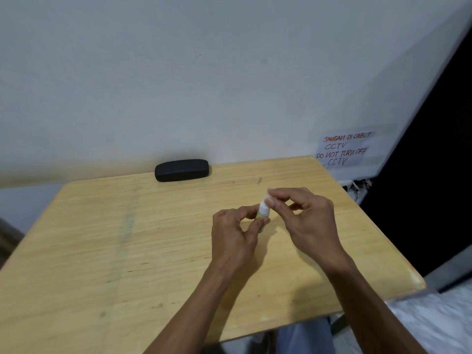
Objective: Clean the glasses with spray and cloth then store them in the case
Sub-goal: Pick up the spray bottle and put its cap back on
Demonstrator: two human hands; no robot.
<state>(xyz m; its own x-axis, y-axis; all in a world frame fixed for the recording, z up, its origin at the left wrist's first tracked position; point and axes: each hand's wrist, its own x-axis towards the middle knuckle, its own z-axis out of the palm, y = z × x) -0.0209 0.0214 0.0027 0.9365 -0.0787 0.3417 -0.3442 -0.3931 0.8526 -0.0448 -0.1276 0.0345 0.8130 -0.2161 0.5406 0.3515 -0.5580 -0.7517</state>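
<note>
A small white spray bottle [263, 209] with a yellow-green label is held over the middle of the wooden table [127, 238]. My left hand [236, 232] grips its lower body between thumb and fingers. My right hand [304, 213] pinches the bottle's top between thumb and forefinger. A black glasses case [181, 170], shut, lies at the table's far edge against the wall. No glasses or cloth are in view.
A white wall rises right behind the table. A handwritten paper notice [343, 150] hangs on it at the right. Past the table's right edge there is a dark gap and a pale surface [434, 323].
</note>
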